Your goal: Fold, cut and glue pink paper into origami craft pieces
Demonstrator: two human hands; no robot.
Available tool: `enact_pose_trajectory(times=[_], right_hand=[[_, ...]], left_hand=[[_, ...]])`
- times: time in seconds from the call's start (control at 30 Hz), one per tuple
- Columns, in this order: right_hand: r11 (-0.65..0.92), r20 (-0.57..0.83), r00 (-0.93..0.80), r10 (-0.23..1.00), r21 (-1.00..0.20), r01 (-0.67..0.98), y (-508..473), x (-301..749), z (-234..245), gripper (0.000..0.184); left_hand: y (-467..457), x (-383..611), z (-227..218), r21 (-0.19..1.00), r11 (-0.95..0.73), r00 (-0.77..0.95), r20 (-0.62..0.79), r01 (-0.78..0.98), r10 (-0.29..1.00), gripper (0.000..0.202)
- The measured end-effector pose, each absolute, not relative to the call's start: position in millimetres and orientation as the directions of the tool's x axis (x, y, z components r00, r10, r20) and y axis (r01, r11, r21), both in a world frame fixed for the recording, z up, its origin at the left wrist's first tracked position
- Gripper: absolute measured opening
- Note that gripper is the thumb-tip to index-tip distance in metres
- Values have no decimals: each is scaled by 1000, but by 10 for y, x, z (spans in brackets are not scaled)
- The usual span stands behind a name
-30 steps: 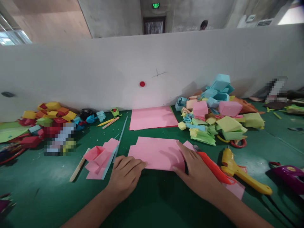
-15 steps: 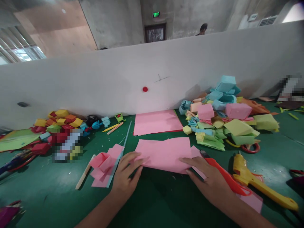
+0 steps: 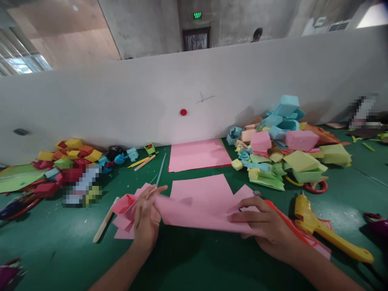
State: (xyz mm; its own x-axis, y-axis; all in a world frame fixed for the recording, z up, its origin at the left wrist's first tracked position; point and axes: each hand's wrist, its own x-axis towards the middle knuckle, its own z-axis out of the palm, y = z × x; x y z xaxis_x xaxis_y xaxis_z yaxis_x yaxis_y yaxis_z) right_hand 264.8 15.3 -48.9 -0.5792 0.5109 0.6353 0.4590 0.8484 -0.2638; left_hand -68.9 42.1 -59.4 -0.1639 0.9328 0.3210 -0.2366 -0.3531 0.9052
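A pink sheet of paper [image 3: 197, 216] bends between my hands, its near edge lifted off the green table and its far part standing up behind. My left hand [image 3: 148, 220] is closed on the sheet's left end, slightly blurred, with the index finger pointing out to the right. At the other end my right hand [image 3: 266, 222] pinches the paper, fingers lying over it and thumb below. A folded pink paper piece [image 3: 123, 208] lies just left of my left hand and is partly covered by it. Beside my right hand, another pink paper piece [image 3: 245, 193] pokes out from behind the sheet.
Pink sheets [image 3: 198, 155] lie stacked against the white partition [image 3: 136, 101]. Folded paper boxes [image 3: 279, 133] are heaped at the back right, with smaller coloured ones [image 3: 74, 153] at the left. A yellow glue gun [image 3: 330, 234] and red-orange scissors handle [image 3: 285, 218] lie right; a wooden stick [image 3: 105, 220] lies left.
The near edge of the pink sheet has risen and curled up. My left hand has turned upright and moved a little left with its end, while the right hand's fingers closed more over the paper.
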Motion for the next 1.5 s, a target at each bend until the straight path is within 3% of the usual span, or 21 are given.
enact_pose_trajectory(times=[0.13, 0.33, 0.47, 0.6, 0.83, 1.03, 1.3, 1.5], right_hand=[[841, 549, -640, 538, -298, 451, 177, 2737, -497, 39], [859, 496, -701, 511, -262, 441, 236, 2796, -522, 33], [853, 508, -686, 522, -324, 409, 266, 2788, -477, 34], [822, 523, -634, 570, -380, 425, 282, 2844, -456, 36], [628, 426, -487, 763, -308, 715, 328, 2993, -527, 35], [417, 331, -338, 881, -207, 885, 321, 2932, -562, 48], [398, 302, -375, 876, -13, 917, 292, 3034, -722, 47], [341, 288, -328, 900, 5, 940, 297, 3098, -722, 51]], left_hand=[[385, -745, -580, 894, -435, -9, 437, -108, 899, 28], [288, -722, -483, 866, -483, 366, 411, 131, 835, 11], [291, -672, -395, 757, -628, 574, 438, 180, 692, 22], [314, -651, -369, 743, -645, 683, 380, 177, 624, 30], [280, -607, -437, 519, -707, 721, 225, 481, 655, 64], [218, -529, -380, 365, -721, 733, 137, 588, 667, 57], [216, -503, -397, 312, -660, 655, 137, 683, 743, 50], [228, -503, -401, 328, -667, 662, 146, 669, 735, 50]])
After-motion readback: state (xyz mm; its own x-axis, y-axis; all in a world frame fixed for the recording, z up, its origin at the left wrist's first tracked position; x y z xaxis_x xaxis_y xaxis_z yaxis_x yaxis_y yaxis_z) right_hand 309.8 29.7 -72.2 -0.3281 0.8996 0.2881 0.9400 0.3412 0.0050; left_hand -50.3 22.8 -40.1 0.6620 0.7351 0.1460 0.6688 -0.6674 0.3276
